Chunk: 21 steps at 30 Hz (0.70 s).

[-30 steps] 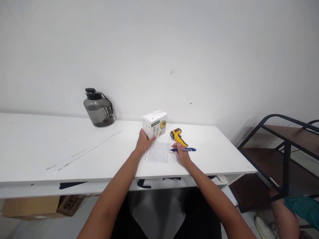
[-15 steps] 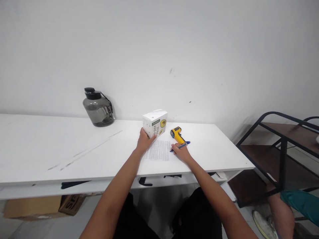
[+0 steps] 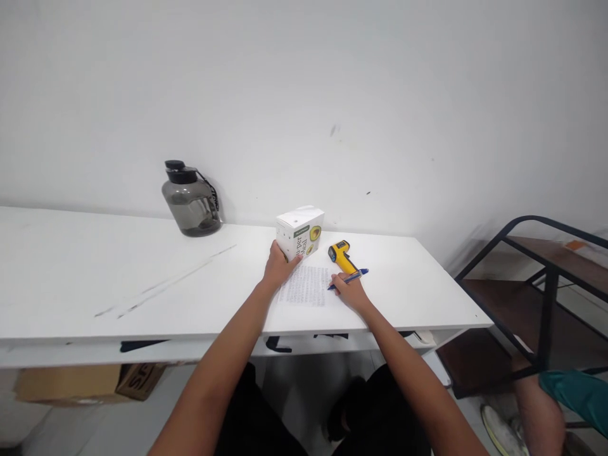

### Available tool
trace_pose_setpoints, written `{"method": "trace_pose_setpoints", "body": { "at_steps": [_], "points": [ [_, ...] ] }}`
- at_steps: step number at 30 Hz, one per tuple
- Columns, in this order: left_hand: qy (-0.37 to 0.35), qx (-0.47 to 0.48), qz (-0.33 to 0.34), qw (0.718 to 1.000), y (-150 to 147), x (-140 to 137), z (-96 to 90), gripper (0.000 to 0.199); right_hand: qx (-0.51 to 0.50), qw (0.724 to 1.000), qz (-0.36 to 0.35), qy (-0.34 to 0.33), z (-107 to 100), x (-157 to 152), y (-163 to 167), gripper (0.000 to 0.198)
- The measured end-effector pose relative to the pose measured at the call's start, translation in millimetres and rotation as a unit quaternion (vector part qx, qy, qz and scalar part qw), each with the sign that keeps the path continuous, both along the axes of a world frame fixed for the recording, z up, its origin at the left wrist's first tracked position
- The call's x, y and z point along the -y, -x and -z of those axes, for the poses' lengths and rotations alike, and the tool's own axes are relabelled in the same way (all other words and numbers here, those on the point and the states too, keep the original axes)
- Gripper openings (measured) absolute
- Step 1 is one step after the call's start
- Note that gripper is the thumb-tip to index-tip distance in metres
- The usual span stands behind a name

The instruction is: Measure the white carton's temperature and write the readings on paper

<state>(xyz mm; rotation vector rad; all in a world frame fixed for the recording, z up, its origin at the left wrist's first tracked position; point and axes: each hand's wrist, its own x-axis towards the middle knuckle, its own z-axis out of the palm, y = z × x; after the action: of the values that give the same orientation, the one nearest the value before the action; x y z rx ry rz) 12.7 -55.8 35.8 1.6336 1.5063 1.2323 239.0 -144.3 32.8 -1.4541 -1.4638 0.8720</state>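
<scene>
My left hand (image 3: 279, 265) grips the lower left part of a white box (image 3: 300, 233) with avocado pictures and printed words on its front. Below the box lies a sheet of paper (image 3: 306, 288) covered with lines of writing. In my right hand (image 3: 349, 291) is a blue pen (image 3: 357, 275), its tip pointing down and left at the sheet's right edge. A yellow and black infrared thermometer (image 3: 342, 258) rests just behind that hand, its handle partly hidden.
A large grey water jug (image 3: 190, 201) with a black lid stands at the back left of the white desk (image 3: 118, 266). Right of the desk is a black-framed shelf (image 3: 503, 310), with another person's leg (image 3: 539, 405) near it. A cardboard box (image 3: 71, 383) sits underneath.
The whole view has shifted slightly, so most things appear a little to the right. Both hands keep their hold on the box and the pen, with little visible movement on the desk.
</scene>
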Motion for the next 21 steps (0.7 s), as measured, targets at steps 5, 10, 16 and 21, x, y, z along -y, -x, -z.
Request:
{"method": "trace_pose_setpoints", "body": {
  "at_steps": [5,10,16,21],
  "points": [
    [-0.006,0.004,0.002,1.0,0.0,-1.6,1.1,0.075,0.011,1.0,0.011,-0.012,-0.6,-0.4,0.0,0.042],
    [-0.005,-0.001,0.001,1.0,-0.1,-2.4,2.6,0.074,0.013,1.0,0.013,-0.019,-2.4,0.6,-0.2,0.041],
    [0.012,-0.03,-0.009,0.999,-0.9,0.2,-0.5,0.077,0.011,1.0,0.002,-0.001,-3.9,2.1,1.2,0.038],
    [0.02,-0.039,-0.009,0.999,-1.1,2.7,-3.2,0.076,0.011,1.0,-0.008,0.007,-5.2,3.0,0.1,0.037]
  ]
}}
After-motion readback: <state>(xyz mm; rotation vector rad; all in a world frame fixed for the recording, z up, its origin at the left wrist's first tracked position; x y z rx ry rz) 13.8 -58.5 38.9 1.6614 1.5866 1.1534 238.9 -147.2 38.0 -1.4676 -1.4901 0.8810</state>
